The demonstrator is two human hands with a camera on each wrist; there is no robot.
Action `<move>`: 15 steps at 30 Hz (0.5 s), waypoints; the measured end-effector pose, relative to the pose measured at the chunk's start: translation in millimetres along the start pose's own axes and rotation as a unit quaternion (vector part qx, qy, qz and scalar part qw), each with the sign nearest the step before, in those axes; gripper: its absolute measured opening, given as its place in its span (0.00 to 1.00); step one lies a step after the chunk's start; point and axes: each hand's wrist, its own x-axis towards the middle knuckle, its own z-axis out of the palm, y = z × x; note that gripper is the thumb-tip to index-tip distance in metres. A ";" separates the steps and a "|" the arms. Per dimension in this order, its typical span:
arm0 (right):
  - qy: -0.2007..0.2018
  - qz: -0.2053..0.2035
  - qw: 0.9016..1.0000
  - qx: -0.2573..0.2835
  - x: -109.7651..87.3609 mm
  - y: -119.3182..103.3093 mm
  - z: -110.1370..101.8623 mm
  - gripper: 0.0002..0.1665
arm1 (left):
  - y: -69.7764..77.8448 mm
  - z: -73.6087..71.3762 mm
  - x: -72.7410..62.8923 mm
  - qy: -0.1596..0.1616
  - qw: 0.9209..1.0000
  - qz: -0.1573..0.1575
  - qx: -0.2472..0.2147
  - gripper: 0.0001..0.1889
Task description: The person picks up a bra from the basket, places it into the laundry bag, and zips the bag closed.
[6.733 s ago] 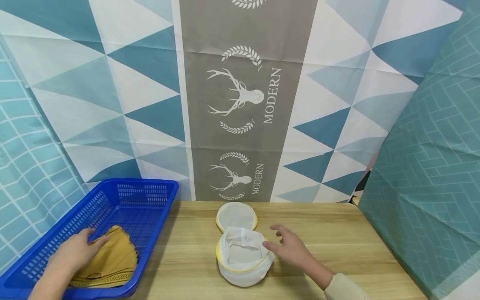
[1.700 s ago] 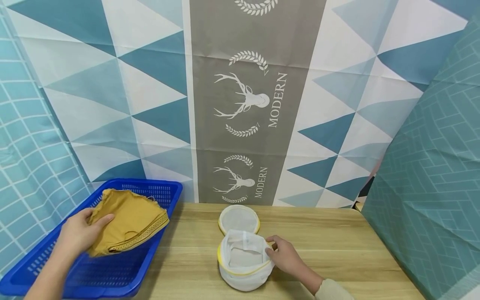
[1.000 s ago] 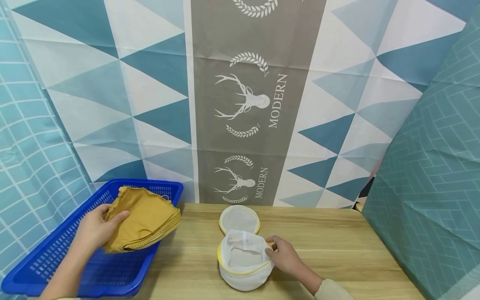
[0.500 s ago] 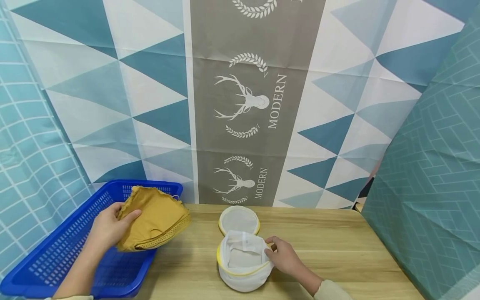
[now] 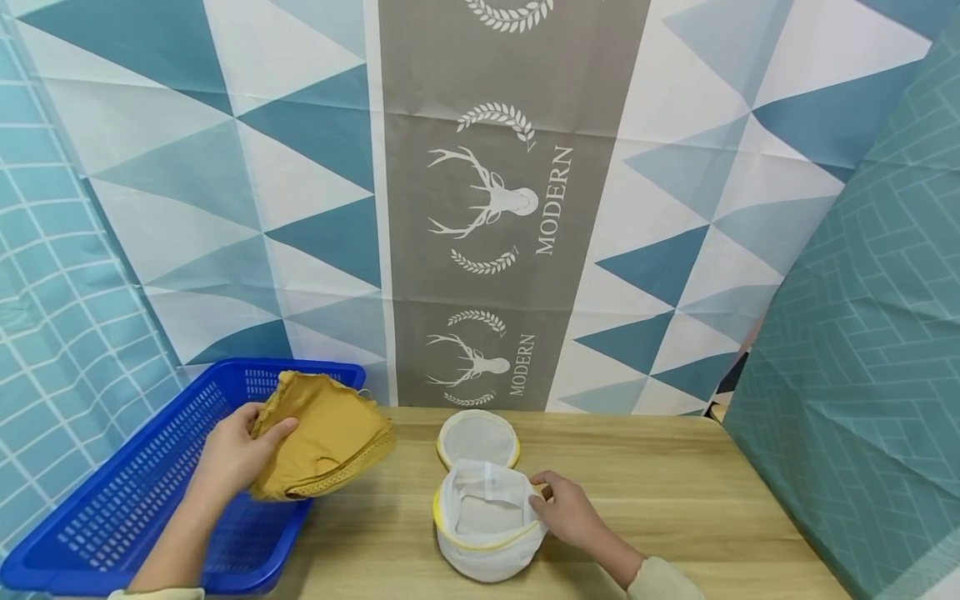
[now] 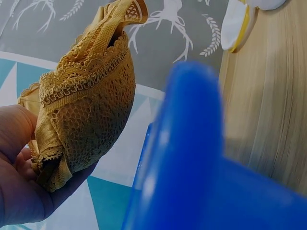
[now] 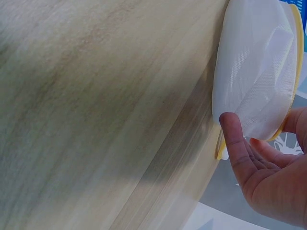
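My left hand (image 5: 234,450) grips a folded mustard-yellow bra (image 5: 330,437) by its left end, thumb on top, holding it up over the basket's right side. Lace and scalloped trim on the bra (image 6: 91,110) show in the left wrist view. A round white mesh laundry bag (image 5: 487,560) with a yellow zip edge stands on the table, its mouth facing up. Its round mesh lid (image 5: 477,442) is folded back behind it. At the bag's right rim my right hand (image 5: 572,510) pinches the edge; in the right wrist view its fingers (image 7: 233,132) lie against the mesh side.
A blue plastic basket (image 5: 142,492) with slotted walls stands at the left, its rim passing under my left forearm. The wooden table (image 5: 645,467) extends right of the bag. Patterned cloth (image 5: 315,167) hangs behind and along both sides.
My left hand took the bra out of the basket, lifted it and carries it rightward toward the bag. My right hand moved from beside the bag onto its rim and stays there.
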 end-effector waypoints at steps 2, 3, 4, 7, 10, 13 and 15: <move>0.000 0.001 1.000 0.001 0.0 0.3 0.0 0.19 | 1.0 2.2 0.0 -0.002 1.000 0.000 -0.003 0.33; 0.000 0.001 1.000 0.002 -0.1 0.4 0.0 0.19 | 1.4 3.2 0.2 -0.002 1.000 0.001 -0.003 0.33; -0.001 0.001 1.000 0.002 -0.2 0.4 0.2 0.19 | 2.0 4.2 0.3 -0.002 1.000 0.001 -0.004 0.33; -0.001 0.002 1.000 0.002 -0.5 0.5 0.3 0.19 | 3.9 6.9 0.3 -0.005 1.000 0.003 -0.009 0.33; -0.001 0.004 1.000 0.006 -0.3 0.4 0.4 0.19 | 5.5 9.4 0.3 -0.005 1.000 0.004 -0.011 0.32; -0.003 0.005 1.000 0.011 0.1 0.2 0.3 0.19 | 6.8 12.0 0.3 -0.003 1.000 0.008 -0.012 0.32; -0.005 0.008 1.000 0.014 0.4 0.1 0.2 0.20 | 7.9 13.8 0.2 0.000 1.000 0.010 -0.012 0.31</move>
